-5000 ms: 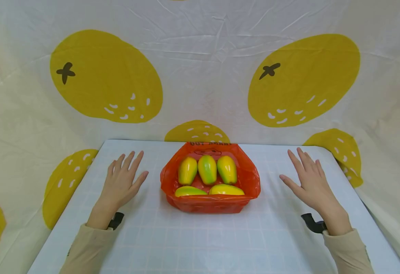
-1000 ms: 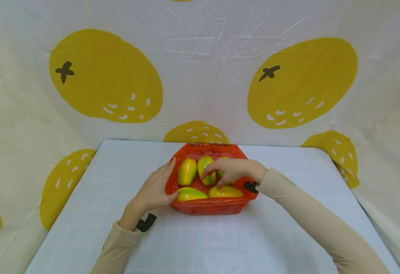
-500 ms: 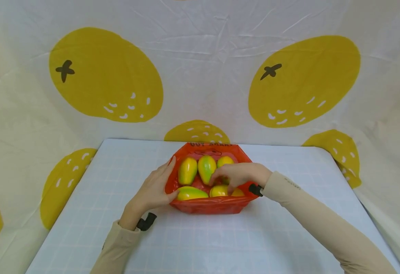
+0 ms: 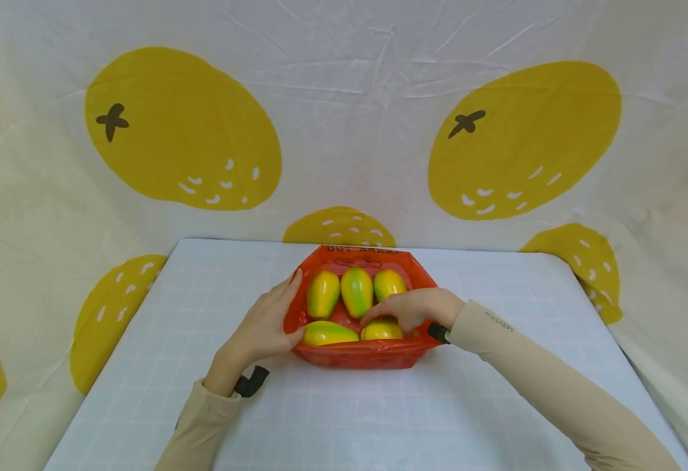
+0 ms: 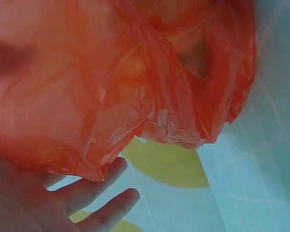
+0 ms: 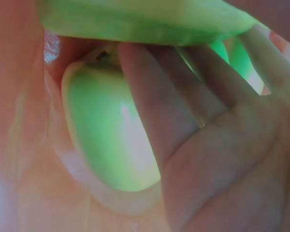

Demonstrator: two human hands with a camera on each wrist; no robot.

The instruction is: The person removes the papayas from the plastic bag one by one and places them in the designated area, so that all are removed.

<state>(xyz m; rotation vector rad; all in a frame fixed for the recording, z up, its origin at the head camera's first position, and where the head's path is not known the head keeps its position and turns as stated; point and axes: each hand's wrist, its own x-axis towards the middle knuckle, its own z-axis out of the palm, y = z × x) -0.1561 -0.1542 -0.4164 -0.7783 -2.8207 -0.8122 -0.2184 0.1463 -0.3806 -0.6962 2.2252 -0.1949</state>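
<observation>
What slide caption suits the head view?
Right grip on the near-right fruit of five in a red bag, left grip at the bag's side.

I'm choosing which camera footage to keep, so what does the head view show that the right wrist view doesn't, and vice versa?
Only the head view shows the left hand, the pale tabletop and the beige sleeves. Only the right wrist view shows the palm side of the right hand. Both show that hand, the yellow-green fruits and the red plastic bag.

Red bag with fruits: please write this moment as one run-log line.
red bag: open, on table | fruits: five, all inside | left hand: at bag's left side | right hand: curled over near-right fruit
</observation>
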